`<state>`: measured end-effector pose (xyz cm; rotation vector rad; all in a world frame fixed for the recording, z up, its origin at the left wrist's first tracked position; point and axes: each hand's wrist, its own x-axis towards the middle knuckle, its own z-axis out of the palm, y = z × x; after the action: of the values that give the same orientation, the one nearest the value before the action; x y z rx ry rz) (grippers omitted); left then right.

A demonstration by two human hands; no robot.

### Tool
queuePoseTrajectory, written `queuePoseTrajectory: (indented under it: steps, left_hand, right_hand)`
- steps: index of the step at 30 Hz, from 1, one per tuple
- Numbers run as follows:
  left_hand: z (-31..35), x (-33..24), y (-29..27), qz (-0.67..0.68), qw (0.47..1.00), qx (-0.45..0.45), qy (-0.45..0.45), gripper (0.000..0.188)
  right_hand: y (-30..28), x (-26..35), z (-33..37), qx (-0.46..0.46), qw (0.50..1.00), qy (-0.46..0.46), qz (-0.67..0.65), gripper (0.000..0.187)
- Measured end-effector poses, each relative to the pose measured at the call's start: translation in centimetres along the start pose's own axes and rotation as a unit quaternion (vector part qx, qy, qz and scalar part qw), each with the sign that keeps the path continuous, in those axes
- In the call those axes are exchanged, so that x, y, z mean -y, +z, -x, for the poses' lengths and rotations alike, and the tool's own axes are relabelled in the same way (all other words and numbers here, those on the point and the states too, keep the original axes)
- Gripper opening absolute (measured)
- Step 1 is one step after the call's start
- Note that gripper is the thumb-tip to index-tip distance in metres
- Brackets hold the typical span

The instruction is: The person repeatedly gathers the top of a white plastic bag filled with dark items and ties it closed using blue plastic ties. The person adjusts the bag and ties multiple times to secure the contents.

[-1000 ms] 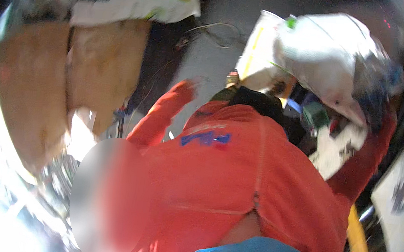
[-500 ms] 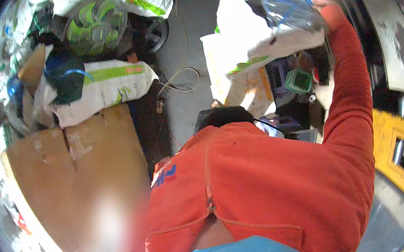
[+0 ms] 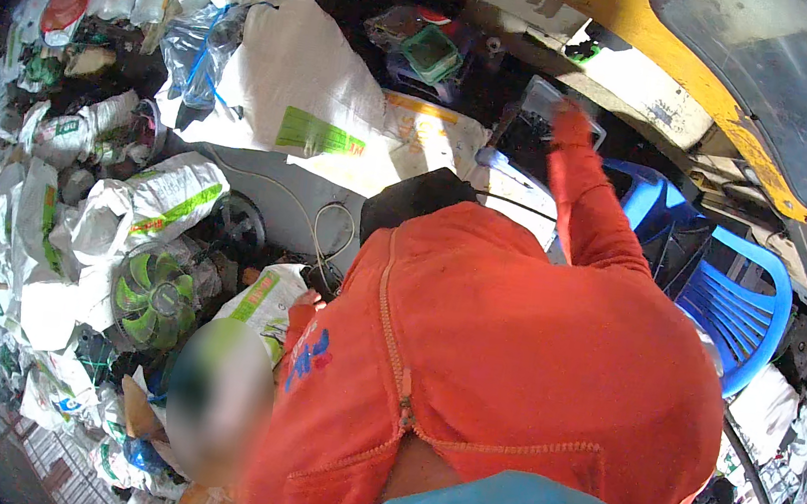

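My right arm, in a red sleeve, stretches up to the right. My right hand (image 3: 570, 121) is over a clear plastic box (image 3: 542, 96) with dark contents; motion smears its fingers, and whether it touches the box I cannot tell. My left hand (image 3: 311, 301) shows only in part past my red jacket. Its fingers look stretched out beside a white and green sack (image 3: 266, 304), with nothing visible in them. A large white sack (image 3: 295, 67) lies at the upper left of centre, with a grey plastic bag (image 3: 193, 55) and blue string at its end.
A blue plastic chair (image 3: 735, 298) stands at the right, below a yellow-framed window (image 3: 776, 86). A green container (image 3: 432, 54) sits at the back. At left are a green-bladed fan (image 3: 156, 297), a black wheel (image 3: 239, 222) and piled sacks (image 3: 169, 193). A pale cable (image 3: 326, 227) loops on the floor.
My right hand has left the white sack with the grey bag and is now over the clear box. The view has swung right, bringing the blue chair in. My left fingers now show.
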<state>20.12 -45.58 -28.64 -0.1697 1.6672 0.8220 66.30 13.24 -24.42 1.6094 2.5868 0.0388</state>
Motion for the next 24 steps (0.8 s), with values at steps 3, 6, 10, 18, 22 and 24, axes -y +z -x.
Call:
queuePoseTrajectory:
  steps: [3, 6, 10, 18, 22, 24]
  left_hand:
    - [-0.2, -1.2, 0.4, 0.101, 0.994, 0.029, -0.035, 0.017]
    - [1.7, -3.3, 1.8, -0.046, 0.997, -0.005, 0.064, 0.018]
    - [6.8, -7.5, 3.2, -0.284, 0.928, -0.112, 0.215, 0.025]
    - [17.5, 2.5, 4.1, -0.302, 0.911, -0.225, 0.168, 0.022]
    - [22.1, 9.5, 6.3, -0.14, 0.964, -0.218, -0.062, 0.015]
    - [23.2, 11.2, 7.1, 0.006, 0.964, -0.247, -0.1, 0.015]
  right_hand:
    - [4.9, -9.8, -3.6, -0.049, 0.992, 0.071, -0.093, 0.024]
    - [7.1, -12.1, -9.4, -0.012, 0.975, 0.14, -0.174, 0.027]
    - [7.5, -10.4, -14.8, 0.098, 0.81, 0.326, -0.476, 0.028]
    - [7.7, -6.9, -16.3, 0.042, 0.995, 0.081, -0.032, 0.073]
    - [3.5, -1.4, -19.6, 0.007, 0.995, 0.022, -0.097, 0.073]
    - [1.0, 3.7, -21.4, -0.003, 0.99, -0.018, -0.138, 0.072]
